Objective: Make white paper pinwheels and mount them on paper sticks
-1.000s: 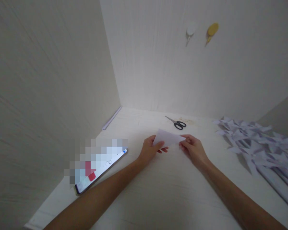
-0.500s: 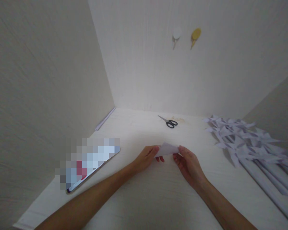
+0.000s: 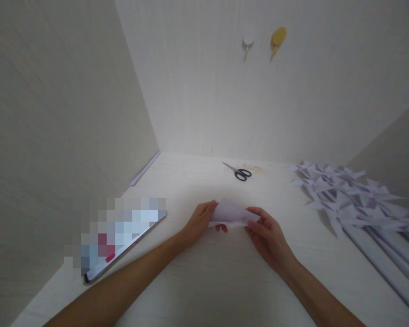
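Between my hands is a folded piece of white paper (image 3: 232,212), held just above the white table. My left hand (image 3: 202,220) grips its left end, thumb on top and fingertips showing beneath. At the right end, my right hand (image 3: 266,231) pinches the paper's narrow corner between thumb and fingers. Beyond the paper lies a pair of scissors (image 3: 240,174) with black handles, blades pointing to the left and away from me.
Several folded paper flowers (image 3: 341,190) on rolled paper stems (image 3: 375,259) lie at the right. A tablet-like screen (image 3: 122,245), partly blurred out, stands at the left. A thin paper strip (image 3: 145,169) rests along the left wall. White and yellow hooks (image 3: 278,36) hang on the back wall.
The paper is tilted differently, and more of its face shows. My left hand has shifted slightly left, and my right fingers have changed their hold on the corner. The view has shifted a little.
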Demonstrator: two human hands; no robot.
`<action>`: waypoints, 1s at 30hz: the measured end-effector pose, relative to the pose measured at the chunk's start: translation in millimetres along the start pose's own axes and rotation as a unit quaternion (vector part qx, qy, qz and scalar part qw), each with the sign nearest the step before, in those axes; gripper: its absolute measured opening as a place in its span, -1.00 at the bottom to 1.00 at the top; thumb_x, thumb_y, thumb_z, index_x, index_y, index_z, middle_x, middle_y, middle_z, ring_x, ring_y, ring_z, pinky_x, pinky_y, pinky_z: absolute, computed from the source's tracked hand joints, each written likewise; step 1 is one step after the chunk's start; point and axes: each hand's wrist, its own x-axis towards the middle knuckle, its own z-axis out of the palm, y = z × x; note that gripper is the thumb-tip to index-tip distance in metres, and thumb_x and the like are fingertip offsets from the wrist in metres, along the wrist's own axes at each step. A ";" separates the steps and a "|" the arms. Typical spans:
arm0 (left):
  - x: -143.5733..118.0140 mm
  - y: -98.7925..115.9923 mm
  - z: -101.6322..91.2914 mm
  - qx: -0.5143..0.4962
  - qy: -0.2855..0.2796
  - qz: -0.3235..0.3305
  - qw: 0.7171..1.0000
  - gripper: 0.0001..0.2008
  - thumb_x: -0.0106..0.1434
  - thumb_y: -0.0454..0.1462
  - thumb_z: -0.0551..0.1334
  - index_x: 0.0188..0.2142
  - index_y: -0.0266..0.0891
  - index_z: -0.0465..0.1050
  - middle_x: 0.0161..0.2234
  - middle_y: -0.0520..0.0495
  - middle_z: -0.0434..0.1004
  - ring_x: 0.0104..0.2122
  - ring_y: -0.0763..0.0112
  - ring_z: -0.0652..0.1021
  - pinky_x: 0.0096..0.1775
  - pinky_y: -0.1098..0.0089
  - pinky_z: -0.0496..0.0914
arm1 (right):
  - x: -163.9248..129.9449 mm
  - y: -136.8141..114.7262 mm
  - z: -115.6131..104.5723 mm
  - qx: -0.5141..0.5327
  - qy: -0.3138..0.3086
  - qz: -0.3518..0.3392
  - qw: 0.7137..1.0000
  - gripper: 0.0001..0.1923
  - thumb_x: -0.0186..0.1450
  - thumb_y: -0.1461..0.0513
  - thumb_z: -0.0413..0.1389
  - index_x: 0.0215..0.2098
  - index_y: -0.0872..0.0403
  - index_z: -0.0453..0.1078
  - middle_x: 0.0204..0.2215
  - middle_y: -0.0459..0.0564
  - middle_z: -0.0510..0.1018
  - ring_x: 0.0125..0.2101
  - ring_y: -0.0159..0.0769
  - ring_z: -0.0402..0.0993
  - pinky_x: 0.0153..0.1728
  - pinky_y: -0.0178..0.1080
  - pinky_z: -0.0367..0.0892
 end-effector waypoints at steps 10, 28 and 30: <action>1.9 -8.6 -3.8 -0.115 -0.109 0.042 0.986 -0.42 -0.29 0.01 0.29 -0.31 -0.32 0.34 -0.53 -0.04 0.41 -0.58 0.50 0.39 -0.53 0.52 0.19 | 1.3 1.7 2.6 -0.040 -0.005 -0.034 0.999 -0.87 -0.07 0.39 0.11 -0.53 0.07 0.39 -0.47 -0.10 0.49 -0.44 -0.42 0.33 -0.43 -0.38 0.18; -4.7 -4.4 1.0 0.000 -0.064 -0.057 0.996 -0.76 -0.07 -0.19 0.24 -0.44 -0.34 0.42 -0.56 0.00 0.44 -0.57 0.50 0.41 -0.52 0.51 0.25 | -0.7 1.2 3.6 -0.025 -0.003 -0.017 1.000 -0.84 0.03 0.17 0.15 -0.54 0.09 0.31 -0.60 -0.10 0.41 -0.53 -0.37 0.33 -0.53 -0.33 0.24; -4.4 -4.2 0.2 -0.022 -0.067 -0.074 0.995 -0.75 -0.10 -0.19 0.27 -0.46 -0.36 0.43 -0.56 -0.02 0.46 -0.57 0.49 0.43 -0.52 0.50 0.27 | -0.7 0.9 3.6 -0.028 -0.004 -0.018 0.999 -0.83 0.02 0.15 0.16 -0.54 0.08 0.30 -0.60 -0.11 0.42 -0.52 -0.37 0.34 -0.53 -0.33 0.24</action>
